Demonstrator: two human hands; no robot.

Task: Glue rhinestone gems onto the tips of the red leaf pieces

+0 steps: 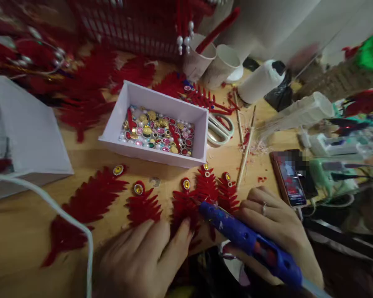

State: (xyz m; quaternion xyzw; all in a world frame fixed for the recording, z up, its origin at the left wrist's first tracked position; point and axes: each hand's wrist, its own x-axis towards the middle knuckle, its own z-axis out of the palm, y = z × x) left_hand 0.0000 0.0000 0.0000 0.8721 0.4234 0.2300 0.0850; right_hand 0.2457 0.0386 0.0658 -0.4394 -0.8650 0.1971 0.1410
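My right hand (pixel 276 231) is closed around a blue glue gun (pixel 248 240), whose tip points left over the red feather-shaped pieces. The tip is close to a red piece (pixel 182 205) topped with a yellow gem. My left hand (pixel 146 256) rests at the lower end of that piece, fingers bent; whether they pinch it is hidden. Other red pieces with yellow gems lie in a row, among them one at the left (pixel 93 196) and one at the right (pixel 228 194). Behind them stands a white box (pixel 155 157) of colourful gems and beads.
A second white box (pixel 37 128) is at the left, with a white cable (pixel 65 215) before it. Scissors (pixel 219 130), sticks (pixel 245 159), paper cups (pixel 199 60), a thread spool (pixel 261 80) and a phone (pixel 287 178) lie behind and right.
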